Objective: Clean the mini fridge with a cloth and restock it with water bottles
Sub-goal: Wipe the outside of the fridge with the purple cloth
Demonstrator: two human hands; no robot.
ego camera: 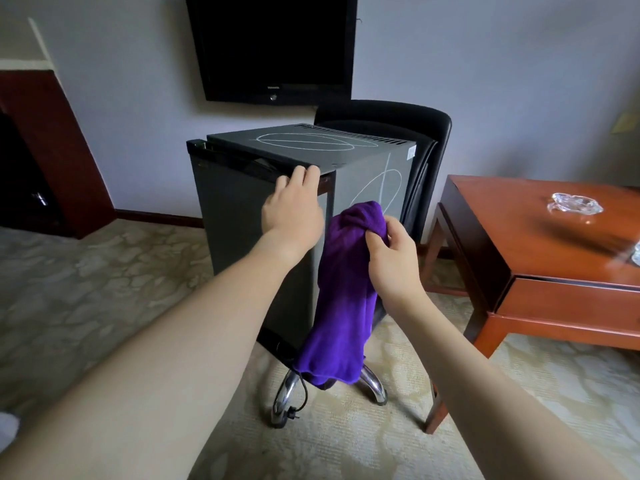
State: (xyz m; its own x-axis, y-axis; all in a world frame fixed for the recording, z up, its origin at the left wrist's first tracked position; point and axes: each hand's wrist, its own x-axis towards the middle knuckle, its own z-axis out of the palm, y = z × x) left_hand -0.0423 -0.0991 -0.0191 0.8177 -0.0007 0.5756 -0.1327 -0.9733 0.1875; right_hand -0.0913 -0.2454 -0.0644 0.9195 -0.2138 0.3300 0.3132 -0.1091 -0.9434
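Observation:
A dark grey mini fridge point(242, 209) stands on a chair in the middle of the view, with chalk loops drawn on its top and right side. My left hand point(294, 209) grips the top right corner of the fridge door point(225, 216), fingers curled over its upper edge; a narrow gap shows between door and body there. My right hand point(391, 258) is closed on the top of a purple cloth point(343, 299), which hangs down in front of the fridge's right edge. No water bottles are in sight.
A black chair point(429, 140) with chrome legs carries the fridge, and a black power cord point(298, 403) dangles to the carpet. A red-brown wooden table point(519, 244) with a glass ashtray point(575, 204) stands at right. A wall TV point(273, 46) hangs behind; a dark cabinet point(45, 150) is at left.

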